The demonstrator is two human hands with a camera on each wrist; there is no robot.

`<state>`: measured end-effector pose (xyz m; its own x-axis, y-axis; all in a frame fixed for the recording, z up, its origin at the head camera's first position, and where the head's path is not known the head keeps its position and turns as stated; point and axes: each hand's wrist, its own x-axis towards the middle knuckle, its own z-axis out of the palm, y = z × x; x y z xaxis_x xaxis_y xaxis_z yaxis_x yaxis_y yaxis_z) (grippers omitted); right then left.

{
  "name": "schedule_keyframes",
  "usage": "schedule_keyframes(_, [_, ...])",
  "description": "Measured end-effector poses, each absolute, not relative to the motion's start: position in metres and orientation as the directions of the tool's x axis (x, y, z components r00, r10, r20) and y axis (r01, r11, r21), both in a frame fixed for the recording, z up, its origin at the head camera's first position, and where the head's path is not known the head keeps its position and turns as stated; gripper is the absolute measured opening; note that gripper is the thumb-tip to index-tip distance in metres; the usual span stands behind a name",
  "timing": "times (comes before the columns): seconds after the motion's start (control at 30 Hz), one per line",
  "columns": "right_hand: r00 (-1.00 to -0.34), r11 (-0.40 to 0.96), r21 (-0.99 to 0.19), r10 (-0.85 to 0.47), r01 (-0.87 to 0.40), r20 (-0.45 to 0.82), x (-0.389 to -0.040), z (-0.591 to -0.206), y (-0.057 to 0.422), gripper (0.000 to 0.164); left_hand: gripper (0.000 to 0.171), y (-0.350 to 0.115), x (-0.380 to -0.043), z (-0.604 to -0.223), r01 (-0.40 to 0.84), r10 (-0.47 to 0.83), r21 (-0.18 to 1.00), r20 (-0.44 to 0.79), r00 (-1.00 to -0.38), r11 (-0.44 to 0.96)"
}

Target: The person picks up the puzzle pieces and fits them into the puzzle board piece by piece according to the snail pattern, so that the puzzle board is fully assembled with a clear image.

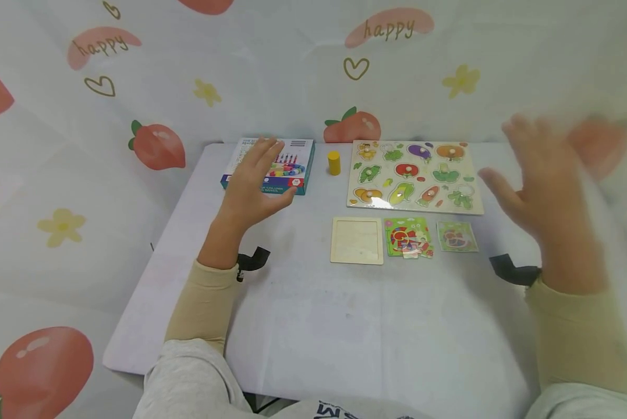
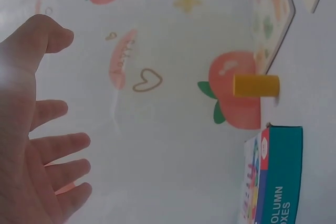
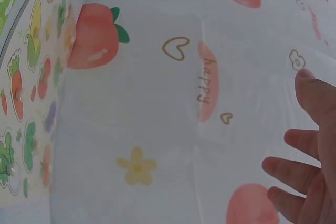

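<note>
My left hand (image 1: 252, 192) is raised over the left of the table, fingers spread and holding nothing. Below and beyond it lies a teal and white box (image 1: 287, 166) with "COLUMN" printed on its side. My right hand (image 1: 546, 180), slightly blurred, is up at the right, fingers extended, also holding nothing. Nearest to it is a wooden vegetable puzzle board (image 1: 415, 177) with knobbed pieces. Between the hands stands a yellow cylinder (image 1: 334, 163). In front of the board are a square wooden frame tray (image 1: 357, 241), a green picture puzzle (image 1: 408, 237) and a small picture square (image 1: 457, 237).
The white table (image 1: 313, 326) meets a hanging cloth (image 1: 271, 70) printed with peaches, hearts and flowers at the back and left. Black straps (image 1: 254, 259) circle both wrists. The box, cylinder and board line the table's far edge.
</note>
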<state>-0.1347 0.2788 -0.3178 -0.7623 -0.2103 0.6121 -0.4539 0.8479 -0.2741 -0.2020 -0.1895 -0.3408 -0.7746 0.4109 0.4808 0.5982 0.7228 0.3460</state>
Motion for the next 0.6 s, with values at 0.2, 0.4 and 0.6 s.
schedule_keyframes(0.2, [-0.774, 0.846, -0.265, -0.24, -0.463, 0.586, -0.134, -0.317, 0.271, 0.074, 0.08, -0.187, -0.2, -0.341, 0.617, 0.433, 0.347, 0.477, -0.765, 0.707])
schedule_keyframes(0.4, [-0.755, 0.827, -0.249, -0.282, -0.504, 0.592, -0.136, -0.32, 0.264, 0.071, 0.081, -0.185, -0.2, -0.341, 0.62, 0.443, 0.349, 0.467, -0.765, 0.703])
schedule_keyframes(0.6, [-0.78, 0.833, -0.248, -0.3, -0.495, 0.55, -0.137, -0.324, 0.259, 0.072, 0.08, -0.183, -0.199, -0.342, 0.636, 0.47, 0.354, 0.452, -0.758, 0.685])
